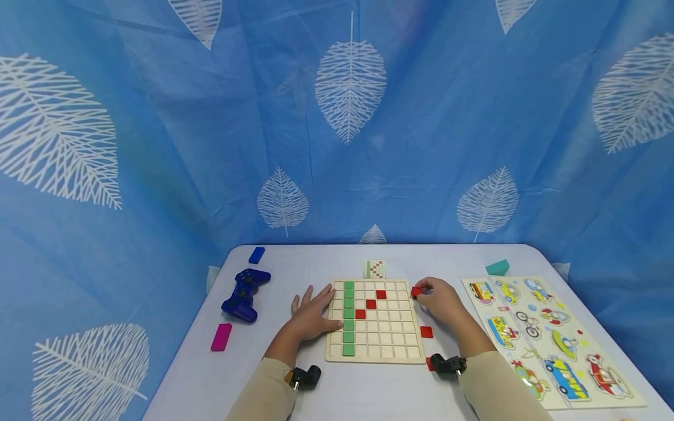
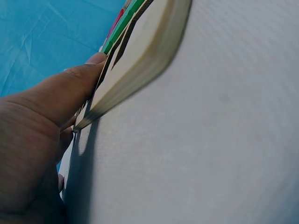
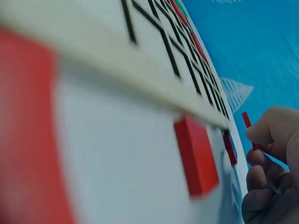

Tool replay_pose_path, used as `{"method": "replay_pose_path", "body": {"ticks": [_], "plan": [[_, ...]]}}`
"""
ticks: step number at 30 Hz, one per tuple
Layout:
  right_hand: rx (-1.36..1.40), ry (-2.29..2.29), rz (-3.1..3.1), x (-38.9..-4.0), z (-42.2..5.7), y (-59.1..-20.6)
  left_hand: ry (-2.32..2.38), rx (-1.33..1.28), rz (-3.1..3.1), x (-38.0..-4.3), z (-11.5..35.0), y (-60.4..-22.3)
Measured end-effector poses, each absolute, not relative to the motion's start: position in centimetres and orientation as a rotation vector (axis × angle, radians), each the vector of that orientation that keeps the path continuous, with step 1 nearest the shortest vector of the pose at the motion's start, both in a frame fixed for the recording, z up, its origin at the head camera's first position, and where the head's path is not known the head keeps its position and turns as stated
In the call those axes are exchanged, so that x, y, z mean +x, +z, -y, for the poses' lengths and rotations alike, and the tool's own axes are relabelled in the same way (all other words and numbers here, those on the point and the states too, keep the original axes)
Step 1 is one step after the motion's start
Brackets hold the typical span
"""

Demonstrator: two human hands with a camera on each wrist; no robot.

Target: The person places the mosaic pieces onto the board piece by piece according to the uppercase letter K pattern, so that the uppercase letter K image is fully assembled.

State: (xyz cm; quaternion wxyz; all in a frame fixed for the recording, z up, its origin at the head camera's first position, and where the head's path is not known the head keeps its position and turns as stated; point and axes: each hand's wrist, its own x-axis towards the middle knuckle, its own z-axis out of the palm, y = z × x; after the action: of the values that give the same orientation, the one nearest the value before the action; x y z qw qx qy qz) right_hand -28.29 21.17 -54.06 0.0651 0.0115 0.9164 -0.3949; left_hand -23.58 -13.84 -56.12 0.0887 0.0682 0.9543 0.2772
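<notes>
A wooden grid board [image 1: 374, 354] lies flat on the table. Green square tiles [image 1: 348, 304] fill most of its second column, and three red tiles [image 1: 371, 304] step diagonally up to the right. My left hand [image 1: 310, 316] rests at the board's left edge, fingers spread and thumb [image 2: 84, 74] on the rim. Beyond the right edge, my right hand [image 1: 441, 299] pinches a red tile [image 3: 246, 120] between thumb and fingers, raised off the table. Under it, another red tile [image 3: 230, 148] lies beside the board. More loose red tiles [image 1: 426, 332] line that side, one partly hidden by the wrist camera.
Behind the board lies a small pattern card [image 1: 375, 269]. To the left are a blue game controller [image 1: 245, 294], a blue block [image 1: 256, 255] and a pink block [image 1: 221, 337]. At right, a vehicle puzzle board [image 1: 537, 333] lies near the forearm, with a teal block [image 1: 497, 267] behind it.
</notes>
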Motion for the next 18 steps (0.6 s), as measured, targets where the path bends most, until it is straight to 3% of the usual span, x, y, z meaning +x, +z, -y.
{"method": "replay_pose_path", "body": {"ticks": [12,18], "plan": [[-0.165,-1.223,-2.777,-30.3,-17.5,-54.0,0.812,0.195,-2.839,-23.8,13.7,-56.2],[-0.139,-1.199,-2.795,-30.6,-16.3,-54.4,0.808,0.192,-2.837,-23.7,13.7,-56.1]]}}
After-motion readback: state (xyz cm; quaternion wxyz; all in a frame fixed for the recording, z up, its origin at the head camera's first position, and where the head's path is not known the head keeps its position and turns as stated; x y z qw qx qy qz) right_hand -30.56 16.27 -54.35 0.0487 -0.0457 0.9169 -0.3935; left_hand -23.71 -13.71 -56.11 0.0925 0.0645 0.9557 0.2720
